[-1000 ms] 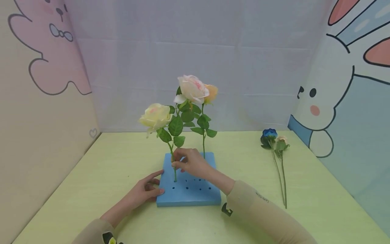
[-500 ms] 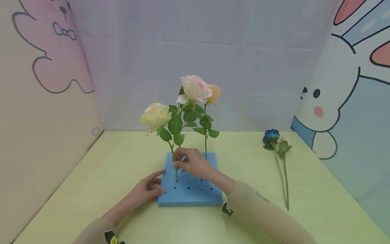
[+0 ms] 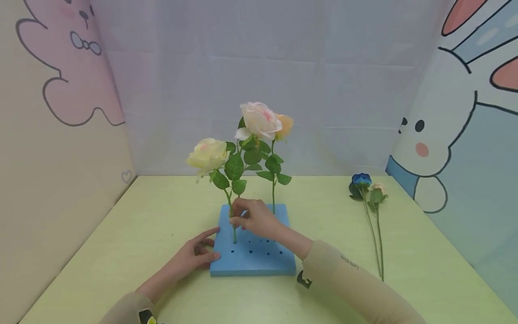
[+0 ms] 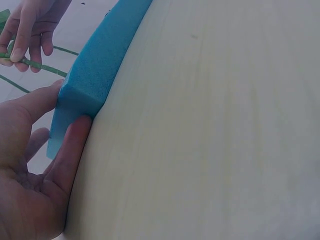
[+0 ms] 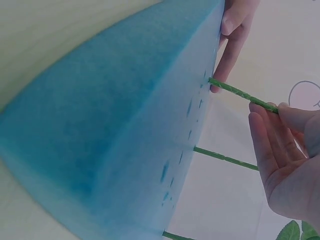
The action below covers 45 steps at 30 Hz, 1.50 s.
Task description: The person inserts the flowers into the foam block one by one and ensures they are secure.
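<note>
In the head view my right hand [image 3: 256,219] pinches the green stem [image 3: 234,235] of a pale yellow rose [image 3: 208,155] between thumb and fingertips. The stem's lower end stands in a hole of a blue foam block [image 3: 252,265], as the right wrist view also shows for the gripped stem [image 5: 235,91]. My left hand [image 3: 194,251] rests against the block's left side, thumb and fingers spread along its edge. Behind my right hand, a pinkish-white rose [image 3: 261,120] and a partly hidden orange rose [image 3: 285,126] stand upright in the block.
On the table's right side lie a blue rose [image 3: 361,180] and a cream rose [image 3: 377,194], their long stems side by side. Several small holes dot the block's top. Walls with cartoon drawings flank the yellow table [image 3: 170,202], and a pale cloth [image 3: 182,90] hangs behind it.
The view has shifted slightly. Both hands keep their places on the stem and the block, and the flowers show no clear movement.
</note>
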Each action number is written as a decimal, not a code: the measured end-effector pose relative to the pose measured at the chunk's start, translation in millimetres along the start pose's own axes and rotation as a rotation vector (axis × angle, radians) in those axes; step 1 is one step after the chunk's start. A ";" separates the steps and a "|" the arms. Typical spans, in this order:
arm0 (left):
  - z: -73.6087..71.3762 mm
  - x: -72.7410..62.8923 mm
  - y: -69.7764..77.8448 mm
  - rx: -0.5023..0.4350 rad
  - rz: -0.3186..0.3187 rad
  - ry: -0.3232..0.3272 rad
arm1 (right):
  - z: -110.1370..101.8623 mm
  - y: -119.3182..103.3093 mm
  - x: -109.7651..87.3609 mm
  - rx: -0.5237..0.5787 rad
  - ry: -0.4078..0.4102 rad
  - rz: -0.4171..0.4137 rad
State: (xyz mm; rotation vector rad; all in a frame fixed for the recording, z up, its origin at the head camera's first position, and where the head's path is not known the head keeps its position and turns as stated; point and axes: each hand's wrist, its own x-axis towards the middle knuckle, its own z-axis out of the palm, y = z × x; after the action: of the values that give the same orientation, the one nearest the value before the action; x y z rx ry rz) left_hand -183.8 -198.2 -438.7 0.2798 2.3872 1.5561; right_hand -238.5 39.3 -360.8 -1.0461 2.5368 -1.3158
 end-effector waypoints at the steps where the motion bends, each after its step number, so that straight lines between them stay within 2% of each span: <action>1: 0.2 0.2 -0.6 -0.004 0.000 -0.001 | 0.5 0.1 -0.4 0.004 0.002 0.004; 7: 0.8 1.6 -2.4 -0.014 -0.002 -0.002 | 1.2 -2.3 -2.0 0.000 0.011 0.032; 15: 0.2 1.0 -1.1 0.002 -0.006 0.006 | 0.2 -4.4 -6.3 -0.076 0.013 0.033; 22: 1.1 0.8 -0.1 0.006 -0.021 0.012 | -7.1 -0.9 -17.2 -0.018 0.041 0.055; 27: 1.5 1.3 0.5 0.015 -0.034 0.024 | -18.5 0.8 -28.1 -0.036 0.095 0.057; 32: 1.4 1.3 -1.5 0.010 -0.024 0.028 | -34.3 0.6 -40.0 -0.065 0.186 0.032; 38: 1.3 0.7 -0.1 0.020 -0.033 0.034 | -49.7 5.7 -50.1 -0.059 0.262 0.007; 45: 1.2 -0.7 2.1 0.010 -0.034 0.020 | -70.5 15.7 -63.0 -0.099 0.348 0.016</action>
State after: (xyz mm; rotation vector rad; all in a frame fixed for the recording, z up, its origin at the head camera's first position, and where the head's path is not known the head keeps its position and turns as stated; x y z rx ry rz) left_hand -182.6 -196.5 -437.1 0.2256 2.4034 1.5393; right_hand -225.6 132.4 -342.2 -0.8756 2.8786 -1.4971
